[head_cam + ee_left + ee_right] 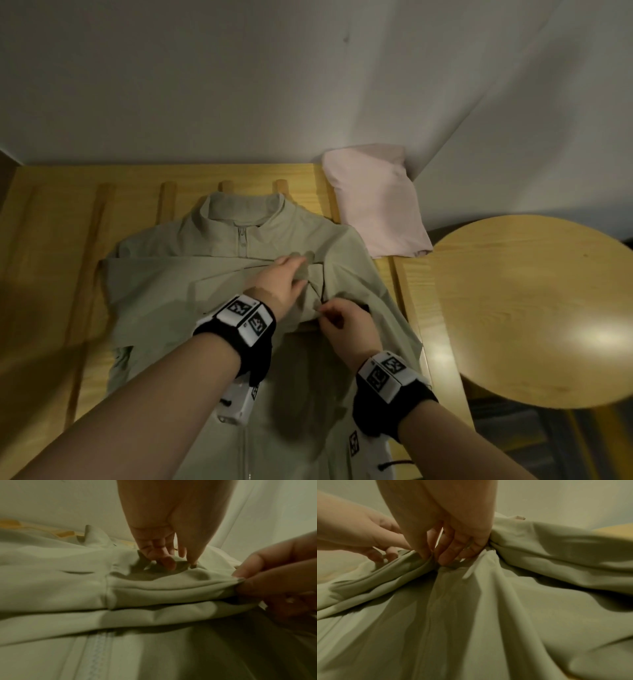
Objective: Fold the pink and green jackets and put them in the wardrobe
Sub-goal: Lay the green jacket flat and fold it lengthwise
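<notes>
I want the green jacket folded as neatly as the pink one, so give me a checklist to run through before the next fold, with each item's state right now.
1. Green jacket lies front up, zip closed: ok.
2. One sleeve folded across the chest: ok.
3. Right hand pinches the sleeve's cuff edge: ok.
4. Left hand has its fingers on the fabric beside it: ok.
5. Fabric smooth around the hands: not ok, it is bunched in ridges.
6. Pink jacket folded and lying clear of the green one: ok.
7. Wardrobe ready: cannot tell, none in view.
</notes>
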`<state>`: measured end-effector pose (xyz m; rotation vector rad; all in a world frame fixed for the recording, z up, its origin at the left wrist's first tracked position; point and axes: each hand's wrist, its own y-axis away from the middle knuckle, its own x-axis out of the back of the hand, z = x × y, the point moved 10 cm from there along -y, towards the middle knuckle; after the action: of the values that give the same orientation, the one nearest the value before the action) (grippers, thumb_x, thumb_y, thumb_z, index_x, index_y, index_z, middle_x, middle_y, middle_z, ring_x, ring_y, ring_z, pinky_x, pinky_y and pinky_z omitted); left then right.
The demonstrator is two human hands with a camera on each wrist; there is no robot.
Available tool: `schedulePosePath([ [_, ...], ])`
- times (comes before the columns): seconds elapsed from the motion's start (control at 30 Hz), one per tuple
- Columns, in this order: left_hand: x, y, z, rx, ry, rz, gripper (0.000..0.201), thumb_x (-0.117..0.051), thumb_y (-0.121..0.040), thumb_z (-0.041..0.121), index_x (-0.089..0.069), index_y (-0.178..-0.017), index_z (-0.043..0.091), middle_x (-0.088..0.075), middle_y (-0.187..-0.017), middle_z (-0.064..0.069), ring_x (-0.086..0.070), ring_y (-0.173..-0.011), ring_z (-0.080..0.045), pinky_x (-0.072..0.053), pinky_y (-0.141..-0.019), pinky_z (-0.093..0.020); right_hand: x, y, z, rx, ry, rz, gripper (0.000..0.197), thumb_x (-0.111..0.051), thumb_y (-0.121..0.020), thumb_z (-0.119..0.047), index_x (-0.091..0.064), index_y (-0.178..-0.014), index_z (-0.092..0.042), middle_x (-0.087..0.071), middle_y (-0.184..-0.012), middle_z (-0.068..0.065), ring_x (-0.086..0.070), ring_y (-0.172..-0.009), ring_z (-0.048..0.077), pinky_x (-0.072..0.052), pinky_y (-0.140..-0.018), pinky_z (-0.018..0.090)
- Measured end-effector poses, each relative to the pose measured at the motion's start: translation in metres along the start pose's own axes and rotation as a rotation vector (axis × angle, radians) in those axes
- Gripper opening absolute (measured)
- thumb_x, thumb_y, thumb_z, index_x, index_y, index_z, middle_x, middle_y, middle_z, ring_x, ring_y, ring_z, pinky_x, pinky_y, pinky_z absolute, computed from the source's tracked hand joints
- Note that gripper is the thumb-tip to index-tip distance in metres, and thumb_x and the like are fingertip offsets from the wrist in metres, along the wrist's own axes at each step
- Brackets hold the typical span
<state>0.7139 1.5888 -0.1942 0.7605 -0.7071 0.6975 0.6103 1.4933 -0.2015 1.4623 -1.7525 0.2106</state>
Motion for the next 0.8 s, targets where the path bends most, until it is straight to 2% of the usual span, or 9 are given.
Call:
schedulePosePath([
  [0.1, 0.0, -0.007, 0.009, 0.003, -0.101, 0.0, 0.033, -0.049, -0.094, 0.033, -0.051, -0.123, 0.016, -0.06, -0.118, -0.008, -0.058, -0.105, -0.024, -0.042, -0.079, -0.03, 0.011, 0.006, 0.0, 0.036, 0.01, 0.042, 0.005, -0.061, -0.083, -0.024, -0.06, -0.087, -0.027, -0.06, -0.094, -0.009, -0.05, -0.083, 0.007, -0.039, -0.075, 0.019],
  [0.2, 0.011, -0.012, 0.019, -0.044, -0.084, 0.068, 0.025, -0.048, -0.095, 0.029, -0.057, -0.104, 0.009, -0.059, -0.109, -0.01, -0.056, -0.097, -0.025, -0.04, -0.078, -0.03, 0.024, 0.013, 0.003, 0.066, -0.031, 0.088, 0.006, -0.063, -0.082, -0.021, -0.058, -0.083, -0.023, -0.058, -0.082, -0.009, -0.052, -0.077, 0.009, -0.04, -0.072, 0.018],
  [0.33, 0.025, -0.014, 0.03, -0.023, 0.089, 0.2, 0.021, -0.05, -0.094, 0.022, -0.061, -0.101, 0.004, -0.059, -0.105, -0.013, -0.056, -0.096, -0.028, -0.041, -0.079, -0.031, 0.025, 0.013, 0.012, 0.022, -0.006, 0.064, 0.012, -0.06, -0.084, -0.024, -0.049, -0.081, -0.027, -0.05, -0.072, -0.013, -0.051, -0.073, 0.012, -0.043, -0.068, 0.025],
  [0.4, 0.02, -0.012, 0.034, 0.0, 0.147, 0.203, 0.022, -0.048, -0.095, 0.019, -0.061, -0.104, 0.004, -0.061, -0.108, -0.015, -0.057, -0.098, -0.029, -0.044, -0.083, -0.033, 0.02, 0.014, 0.015, -0.002, -0.016, 0.027, 0.011, -0.06, -0.085, -0.028, -0.05, -0.083, -0.029, -0.053, -0.079, -0.012, -0.053, -0.077, 0.011, -0.045, -0.072, 0.025],
  [0.47, 0.012, -0.009, 0.035, 0.01, 0.161, 0.169, 0.026, -0.049, -0.093, 0.016, -0.057, -0.117, 0.008, -0.056, -0.121, -0.013, -0.056, -0.103, -0.029, -0.044, -0.089, -0.034, 0.019, 0.017, 0.019, -0.008, -0.074, 0.033, 0.011, -0.062, -0.085, -0.031, -0.051, -0.085, -0.03, -0.054, -0.08, -0.015, -0.053, -0.077, 0.006, -0.043, -0.072, 0.019],
  [0.57, -0.003, 0.007, 0.032, -0.015, 0.12, 0.105, 0.052, -0.055, -0.087, 0.016, -0.04, -0.136, 0.021, -0.027, -0.147, -0.006, -0.049, -0.117, -0.026, -0.043, -0.099, -0.036, 0.038, 0.029, 0.038, -0.07, -0.146, 0.168, 0.013, -0.061, -0.086, -0.03, -0.048, -0.088, -0.032, -0.055, -0.078, -0.016, -0.055, -0.073, -0.001, -0.042, -0.065, 0.015],
  [0.63, -0.01, 0.025, 0.037, -0.092, -0.008, 0.138, 0.055, -0.055, -0.086, 0.019, -0.037, -0.137, 0.024, -0.017, -0.151, -0.003, -0.039, -0.126, -0.026, -0.039, -0.103, -0.037, 0.049, 0.042, 0.066, -0.198, -0.207, 0.209, 0.02, -0.059, -0.086, -0.029, -0.041, -0.094, -0.035, -0.056, -0.08, -0.013, -0.059, -0.076, 0.007, -0.047, -0.063, 0.021],
  [0.7, -0.025, 0.044, 0.04, -0.143, -0.093, 0.119, 0.055, -0.052, -0.088, 0.024, -0.033, -0.14, 0.026, -0.015, -0.153, 0.001, -0.032, -0.132, -0.025, -0.032, -0.106, -0.036, 0.054, 0.056, 0.093, -0.317, -0.227, 0.191, 0.036, -0.064, -0.081, -0.033, -0.034, -0.1, -0.037, -0.054, -0.088, -0.014, -0.059, -0.085, 0.011, -0.05, -0.069, 0.027],
  [0.8, -0.058, 0.067, 0.035, -0.136, -0.178, -0.006, 0.06, -0.04, -0.094, 0.033, -0.014, -0.147, 0.031, -0.007, -0.157, 0.007, -0.02, -0.141, -0.015, -0.019, -0.113, -0.033, 0.063, 0.073, 0.116, -0.348, 0.003, 0.163, 0.064, -0.074, -0.068, -0.047, -0.033, -0.117, -0.04, -0.036, -0.109, -0.014, -0.038, -0.104, 0.007, -0.042, -0.09, 0.029],
])
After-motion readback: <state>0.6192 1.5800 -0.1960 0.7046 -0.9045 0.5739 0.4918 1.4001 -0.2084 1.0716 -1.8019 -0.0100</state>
